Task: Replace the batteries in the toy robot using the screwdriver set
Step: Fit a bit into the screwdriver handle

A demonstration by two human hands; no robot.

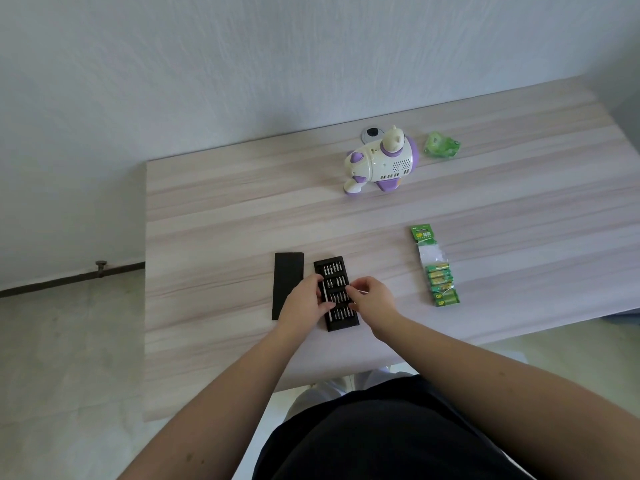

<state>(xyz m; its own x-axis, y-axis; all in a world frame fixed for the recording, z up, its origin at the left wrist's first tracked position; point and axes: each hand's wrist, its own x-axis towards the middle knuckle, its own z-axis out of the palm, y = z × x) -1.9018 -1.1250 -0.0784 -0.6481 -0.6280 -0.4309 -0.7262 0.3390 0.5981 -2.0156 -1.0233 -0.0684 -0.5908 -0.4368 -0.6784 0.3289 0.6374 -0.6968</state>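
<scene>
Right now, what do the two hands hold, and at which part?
The left hand grips the bit tray by its left edge. The right hand pinches something thin over the tray; what it is cannot be told.

The green card header of the battery pack (pixel 423 235) carries the white letters "GP", with smaller print beside and below it too small to read. "GP" shows again on the nearest battery (pixel 446 300) in the pack. Nothing else bears legible text.
</scene>
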